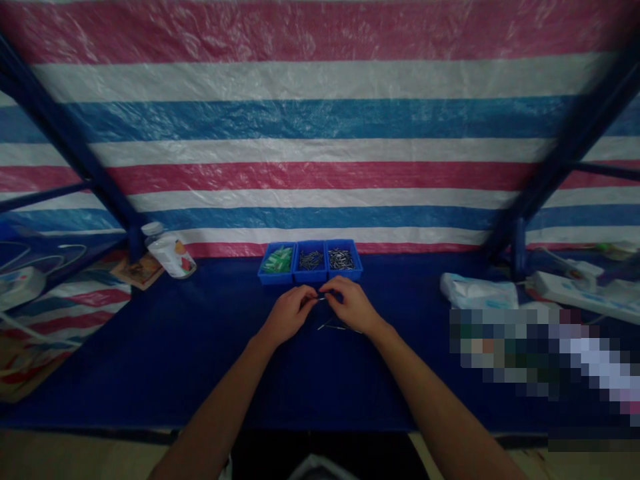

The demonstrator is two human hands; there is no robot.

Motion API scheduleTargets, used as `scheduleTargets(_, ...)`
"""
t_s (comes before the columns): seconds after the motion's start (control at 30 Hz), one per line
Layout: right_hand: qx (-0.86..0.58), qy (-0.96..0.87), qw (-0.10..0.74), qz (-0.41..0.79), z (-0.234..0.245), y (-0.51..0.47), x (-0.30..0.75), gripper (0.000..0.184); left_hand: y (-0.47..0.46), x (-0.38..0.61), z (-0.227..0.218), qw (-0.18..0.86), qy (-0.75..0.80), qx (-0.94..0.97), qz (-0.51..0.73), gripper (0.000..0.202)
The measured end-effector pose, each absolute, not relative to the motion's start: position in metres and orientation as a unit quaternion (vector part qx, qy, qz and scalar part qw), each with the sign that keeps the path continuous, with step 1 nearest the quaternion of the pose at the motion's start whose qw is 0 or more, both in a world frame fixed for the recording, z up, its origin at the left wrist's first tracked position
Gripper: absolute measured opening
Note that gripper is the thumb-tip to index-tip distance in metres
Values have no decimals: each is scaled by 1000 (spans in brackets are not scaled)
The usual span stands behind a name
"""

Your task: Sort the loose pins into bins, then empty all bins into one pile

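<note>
My left hand [291, 312] and my right hand [351, 304] meet at the fingertips above the blue table [210, 347]. Between them is a small, thin metal piece [321, 299], pinched from both sides; its exact kind is too small to tell. On the table just below the hands lie a few thin metal rods [334, 327], partly hidden by my right hand. Right behind the hands stand three blue bins in a row: one with green pieces [279, 260], a middle one with dark metal pins [311, 260] and one with shinier metal pins [341, 259].
A white bottle [173, 253] leans at the back left by a brown packet [137, 270]. To the right lie a white-and-blue plastic pack [479, 292] and a power strip [580, 293]. Blue frame posts [107, 200] flank the table before a striped sheet [320, 147].
</note>
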State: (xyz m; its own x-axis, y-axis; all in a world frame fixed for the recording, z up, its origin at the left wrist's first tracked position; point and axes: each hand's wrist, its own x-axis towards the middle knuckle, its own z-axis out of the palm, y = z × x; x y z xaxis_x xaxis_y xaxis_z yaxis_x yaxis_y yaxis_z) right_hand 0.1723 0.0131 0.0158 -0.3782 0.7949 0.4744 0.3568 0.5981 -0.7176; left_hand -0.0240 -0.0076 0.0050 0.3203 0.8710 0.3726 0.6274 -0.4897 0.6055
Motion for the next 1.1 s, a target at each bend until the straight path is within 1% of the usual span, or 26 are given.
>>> scheduleTargets(0.1, -338, -819, 394, 245, 15, 8, 167, 26, -8, -24, 4, 204, 477, 770, 372, 8)
scheduleTargets(0.33, -340, -836, 368, 223, 8, 5, 164, 12, -11, -22, 4, 218, 464, 763, 393, 4)
scheduleTargets(0.47, -352, -821, 377, 245, 6, 5, 163, 10, -12, -22, 5, 205, 471, 756, 407, 9)
scheduleTargets(0.6, -350, -766, 448, 302, 9, 9, 165, 29, -15, -22, 9, 185, 480, 753, 410, 19)
scheduleTargets(0.63, -353, -744, 470, 319, 11, 11, 166, 29, -16, -22, 11, 182, 477, 760, 403, 19)
scheduleTargets(0.77, -371, -628, 535, 426, 20, 19, 174, 17, -18, -21, 17, 178, 466, 785, 367, 20)
scheduleTargets(0.93, -334, -445, 577, 597, 32, 20, 187, 31, -18, -20, 18, 177, 472, 786, 358, 19)
scheduleTargets(1.0, -303, -409, 583, 633, 36, 18, 193, 31, -19, -20, 18, 181, 471, 785, 359, 19)
scheduleTargets(1.1, -277, -394, 588, 650, 40, 16, 199, 28, -18, -22, 17, 191, 469, 787, 351, 18)
